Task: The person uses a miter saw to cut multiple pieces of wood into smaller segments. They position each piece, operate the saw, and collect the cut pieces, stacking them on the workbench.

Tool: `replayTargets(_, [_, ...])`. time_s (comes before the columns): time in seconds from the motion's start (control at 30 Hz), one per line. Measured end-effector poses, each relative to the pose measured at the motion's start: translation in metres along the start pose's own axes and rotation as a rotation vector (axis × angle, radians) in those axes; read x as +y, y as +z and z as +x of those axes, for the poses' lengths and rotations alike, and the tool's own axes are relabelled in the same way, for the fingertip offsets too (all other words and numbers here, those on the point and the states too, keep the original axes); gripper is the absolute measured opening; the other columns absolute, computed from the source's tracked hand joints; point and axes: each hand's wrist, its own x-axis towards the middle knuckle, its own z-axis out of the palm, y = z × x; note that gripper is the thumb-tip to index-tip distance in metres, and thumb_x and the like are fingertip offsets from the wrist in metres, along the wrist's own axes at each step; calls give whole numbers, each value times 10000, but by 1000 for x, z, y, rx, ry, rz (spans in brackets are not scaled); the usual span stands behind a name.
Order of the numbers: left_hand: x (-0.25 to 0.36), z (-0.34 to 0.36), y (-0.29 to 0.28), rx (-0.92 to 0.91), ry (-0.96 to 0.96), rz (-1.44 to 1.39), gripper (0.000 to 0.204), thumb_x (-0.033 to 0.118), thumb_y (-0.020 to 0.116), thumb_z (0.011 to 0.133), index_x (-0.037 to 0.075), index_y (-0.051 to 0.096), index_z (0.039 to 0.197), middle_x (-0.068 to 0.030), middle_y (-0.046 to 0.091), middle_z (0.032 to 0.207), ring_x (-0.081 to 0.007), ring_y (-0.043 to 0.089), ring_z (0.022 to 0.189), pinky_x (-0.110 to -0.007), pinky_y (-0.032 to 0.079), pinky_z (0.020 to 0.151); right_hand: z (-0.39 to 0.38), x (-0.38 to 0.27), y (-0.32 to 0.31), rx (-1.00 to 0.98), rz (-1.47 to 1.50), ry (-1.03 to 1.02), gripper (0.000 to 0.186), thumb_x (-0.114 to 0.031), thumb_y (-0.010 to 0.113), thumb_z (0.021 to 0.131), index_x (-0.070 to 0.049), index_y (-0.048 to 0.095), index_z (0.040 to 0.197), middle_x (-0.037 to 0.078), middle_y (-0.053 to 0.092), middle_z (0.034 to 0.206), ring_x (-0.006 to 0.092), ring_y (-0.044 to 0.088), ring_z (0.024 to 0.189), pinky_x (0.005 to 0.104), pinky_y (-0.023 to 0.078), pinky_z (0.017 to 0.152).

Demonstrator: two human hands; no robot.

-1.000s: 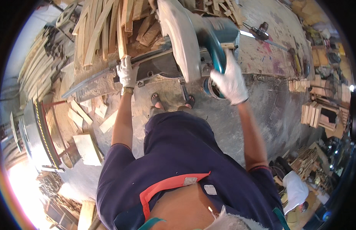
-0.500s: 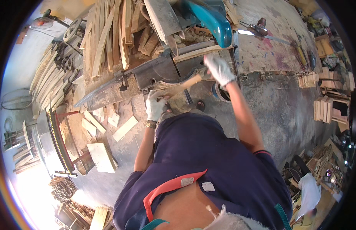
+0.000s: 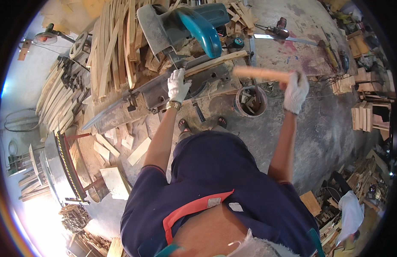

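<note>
My left hand (image 3: 179, 85), in a white knit glove with a watch at the wrist, rests its stretched fingers on the grey table of a mitre saw (image 3: 158, 92), close to the blade slot. Above it sits the saw's head with a teal handle (image 3: 211, 43). A light wooden strip (image 3: 202, 64) lies along the saw's fence, just right of those fingers. Off to the right, my gloved right hand (image 3: 297, 92) is closed around one end of a short wooden stick (image 3: 260, 73). The stick points left over the bench edge and is smeared by motion.
Long wooden strips (image 3: 111, 47) pile up behind the saw on the left. A bucket of offcuts (image 3: 250, 102) stands on the floor by the bench. Tools, including a clamp (image 3: 277, 30), lie on the bench at right. Cut boards (image 3: 140, 150) are on the floor at left.
The wooden stick, earlier between both hands before the saw, has moved right in my right hand. My left hand has gone up onto the saw table. The saw's head has shifted left.
</note>
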Motion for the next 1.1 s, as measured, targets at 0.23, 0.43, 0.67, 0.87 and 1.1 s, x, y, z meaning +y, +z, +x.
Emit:
replayTargets(0.23, [-6,5,17,-134,171,151,431,269,774,820,102,599,1177,-112,664,1074,-321,629,1067,-483,487,916,104,-24,83,151,-670,-574,775,-475,672,961,89,436,1438,276,664,1173,353,716,1031,407,574,854])
replayTargets(0.43, [-78,-26,-23,-76,342,246,406,154,758,793,83,609,1163,-90,677,1022,-293,653,986,-445,513,859,58,-141,121,-138,-558,-1416,402,-172,563,1037,-196,567,1439,187,622,1361,383,661,1132,453,561,929])
replayTargets(0.67, [-181,-66,-76,-4,92,490,282,169,638,863,139,638,1143,-59,693,983,-258,649,1027,-442,440,931,16,-209,197,-661,-906,-1798,426,-242,549,1049,-156,540,1466,167,601,1407,377,608,1236,441,523,1017])
replayTargets(0.87, [-202,-72,-92,85,-1,458,273,193,664,846,144,635,1113,-32,706,1027,-238,588,1141,-487,380,1036,43,-201,208,-880,-1016,-1046,686,-506,514,982,-114,452,1542,156,492,1552,354,475,1410,425,397,1158])
replayTargets(1.1, [-166,-67,-89,20,-200,245,654,441,758,836,135,521,1363,-91,627,1296,-280,521,1289,-512,334,1106,6,-234,199,-955,-887,-627,706,-384,596,904,-88,452,1529,193,638,1313,285,701,882,370,557,829])
